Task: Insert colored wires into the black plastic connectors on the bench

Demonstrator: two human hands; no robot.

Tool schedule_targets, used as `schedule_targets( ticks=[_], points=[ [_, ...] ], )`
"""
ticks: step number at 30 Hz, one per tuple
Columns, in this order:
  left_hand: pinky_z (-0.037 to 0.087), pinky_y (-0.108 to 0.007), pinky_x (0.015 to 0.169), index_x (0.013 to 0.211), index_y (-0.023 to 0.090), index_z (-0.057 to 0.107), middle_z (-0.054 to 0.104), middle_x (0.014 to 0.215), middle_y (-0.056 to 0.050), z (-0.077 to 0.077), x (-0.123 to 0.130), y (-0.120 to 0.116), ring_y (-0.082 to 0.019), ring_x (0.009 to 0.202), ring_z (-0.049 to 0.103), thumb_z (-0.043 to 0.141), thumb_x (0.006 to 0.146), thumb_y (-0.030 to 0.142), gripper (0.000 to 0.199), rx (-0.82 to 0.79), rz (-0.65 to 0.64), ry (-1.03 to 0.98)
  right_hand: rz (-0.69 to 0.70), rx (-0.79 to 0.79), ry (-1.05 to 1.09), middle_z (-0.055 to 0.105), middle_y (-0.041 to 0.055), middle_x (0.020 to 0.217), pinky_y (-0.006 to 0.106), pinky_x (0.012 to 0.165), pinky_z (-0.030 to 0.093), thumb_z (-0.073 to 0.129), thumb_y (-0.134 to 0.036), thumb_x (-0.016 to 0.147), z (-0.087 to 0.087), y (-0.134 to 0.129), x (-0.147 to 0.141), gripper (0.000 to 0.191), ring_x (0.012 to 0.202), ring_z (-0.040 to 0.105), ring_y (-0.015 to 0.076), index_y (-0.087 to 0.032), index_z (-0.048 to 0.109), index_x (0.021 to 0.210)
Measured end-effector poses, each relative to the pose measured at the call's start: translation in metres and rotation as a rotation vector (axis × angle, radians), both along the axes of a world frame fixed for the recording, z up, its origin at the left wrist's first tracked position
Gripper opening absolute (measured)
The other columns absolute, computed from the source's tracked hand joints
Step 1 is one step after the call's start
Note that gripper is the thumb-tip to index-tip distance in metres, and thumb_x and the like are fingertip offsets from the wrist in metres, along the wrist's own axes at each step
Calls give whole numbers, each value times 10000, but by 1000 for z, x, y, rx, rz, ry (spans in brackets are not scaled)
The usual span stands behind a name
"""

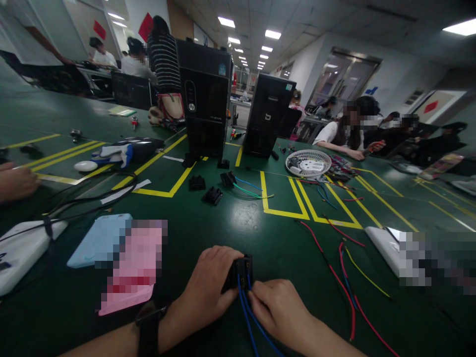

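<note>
My left hand (208, 282), with a dark watch on the wrist, is closed around a small black terminal block (244, 266) near the front of the green table. Two blue wires (246, 313) run from the block's near face down toward the bottom edge of the view. At the block's right side my right hand (278, 303) pinches one blue wire close to where it enters. Further up the table lie similar black blocks (212, 195); one black block (228, 179) has blue and green wires attached.
Red wires (329, 263) and a yellow wire (366, 271) lie to the right. A white basket (308, 163) stands behind them. Two black computer towers (206, 99) are at the back. Blue and pink cases (134, 263) lie left. Another person's hand (17, 182) is at far left.
</note>
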State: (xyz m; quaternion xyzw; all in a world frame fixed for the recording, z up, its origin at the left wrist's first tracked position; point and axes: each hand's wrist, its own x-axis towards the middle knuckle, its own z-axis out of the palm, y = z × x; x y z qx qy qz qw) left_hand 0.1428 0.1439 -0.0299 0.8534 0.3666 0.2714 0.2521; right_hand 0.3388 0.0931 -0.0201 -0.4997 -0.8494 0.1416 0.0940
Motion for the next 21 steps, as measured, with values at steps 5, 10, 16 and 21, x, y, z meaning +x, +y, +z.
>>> schedule_targets(
  ticks=[5, 10, 16, 21],
  points=[
    [343, -425, 935, 1162, 264, 441, 543, 1127, -25, 0, 0, 0, -239, 1052, 477, 611, 716, 112, 500, -7, -3, 16, -1, 24, 80, 477, -39, 550, 269, 533, 228, 361, -231, 937, -1, -2, 1, 287, 489, 432, 97, -205, 435, 660],
    [333, -425, 951, 1165, 261, 434, 537, 1132, -23, 0, 0, 1, -233, 1064, 474, 607, 712, 103, 510, -2, 3, 15, 1, 8, 164, 408, -51, 547, 257, 535, 234, 336, -238, 945, -1, -3, 0, 302, 490, 386, 95, -209, 388, 650],
    [344, -434, 940, 1152, 260, 444, 548, 1113, -29, 1, -1, 1, -238, 1045, 489, 591, 727, 120, 471, 3, 5, 14, -24, -47, 122, 405, -57, 563, 261, 527, 210, 379, -230, 924, 1, -2, 0, 258, 486, 362, 93, -210, 405, 668],
    [349, -443, 941, 1171, 250, 439, 547, 1137, -46, 2, -1, 0, -253, 1067, 484, 579, 721, 126, 488, 10, -13, 15, 4, -47, 267, 315, -65, 543, 248, 525, 227, 349, -236, 929, 5, -3, 1, 301, 481, 322, 93, -211, 353, 629]
  ],
)
